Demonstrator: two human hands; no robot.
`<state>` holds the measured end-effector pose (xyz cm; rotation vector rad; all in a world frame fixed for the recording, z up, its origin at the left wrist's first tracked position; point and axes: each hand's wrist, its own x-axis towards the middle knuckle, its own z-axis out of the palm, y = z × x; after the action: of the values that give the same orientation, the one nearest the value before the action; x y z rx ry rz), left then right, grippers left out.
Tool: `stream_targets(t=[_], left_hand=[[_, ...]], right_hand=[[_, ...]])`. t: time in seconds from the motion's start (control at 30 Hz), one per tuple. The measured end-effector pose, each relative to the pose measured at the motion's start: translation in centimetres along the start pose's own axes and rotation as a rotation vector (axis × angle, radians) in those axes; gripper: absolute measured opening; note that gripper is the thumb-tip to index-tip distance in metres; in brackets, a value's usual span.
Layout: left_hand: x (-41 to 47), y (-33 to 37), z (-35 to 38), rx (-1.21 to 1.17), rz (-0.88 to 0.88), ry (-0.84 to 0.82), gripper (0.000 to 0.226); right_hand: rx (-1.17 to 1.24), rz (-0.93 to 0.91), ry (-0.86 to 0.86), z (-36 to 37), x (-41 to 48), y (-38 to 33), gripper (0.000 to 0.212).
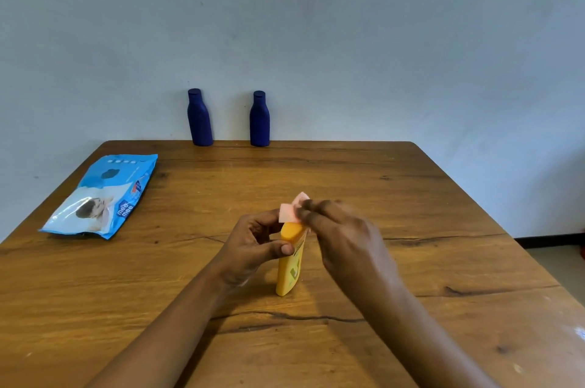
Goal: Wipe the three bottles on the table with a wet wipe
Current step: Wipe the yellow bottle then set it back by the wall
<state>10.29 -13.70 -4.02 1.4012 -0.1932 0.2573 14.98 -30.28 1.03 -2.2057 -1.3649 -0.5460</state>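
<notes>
Along the far worktop (395, 197) edge stand two blue bottles (199, 119), (259, 120); far left lies a wet-wipe pack (104, 197). Near centre, left hand (253, 245) grips the upright yellow bottle (289, 264); right hand (345, 238) presses a pink wipe (289, 212) on its cap.

This looks like a plain room in a home. A wooden worktop (411, 197) with knots and long cracks in its grain stands against a bare, pale blue-grey painted wall (316, 23) with a few small marks. What stands on it is household stuff: a blue pack of baby wipes (104, 194) printed with a baby's picture, one dark blue bottle (199, 118) and a second dark blue bottle (259, 120) at the wall, and a yellow bottle (289, 264) nearer. At the right edge are a dark skirting strip (550, 240) and a pale floor (557, 261).
</notes>
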Motion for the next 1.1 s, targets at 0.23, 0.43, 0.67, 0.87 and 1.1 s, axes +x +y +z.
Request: stream_targets(t=[0.23, 0.43, 0.67, 0.87, 1.1], left_hand=[[0.1, -0.1, 0.0, 0.008, -0.006, -0.007, 0.041], [-0.1, -0.1, 0.1, -0.054, -0.005, 0.008, 0.045], [0.0, -0.4, -0.1, -0.069, 0.0, 0.016, 0.048], [-0.1, -0.3, 0.2, -0.034, 0.009, -0.03, 0.037], [0.0, -0.3, 0.3, -0.022, 0.019, -0.037, 0.037]], right_hand=[[0.032, 0.007, 0.037, 0.3, 0.3, 0.8, 0.037], [0.04, -0.105, 0.004, 0.4, -0.8, -0.6, 0.031], [0.051, -0.102, 0.01, 0.8, -1.4, -1.7, 0.031], [0.035, -0.017, 0.067, 0.8, -1.1, -0.9, 0.033], [0.018, 0.006, 0.066, 0.7, -0.9, -0.4, 0.035]])
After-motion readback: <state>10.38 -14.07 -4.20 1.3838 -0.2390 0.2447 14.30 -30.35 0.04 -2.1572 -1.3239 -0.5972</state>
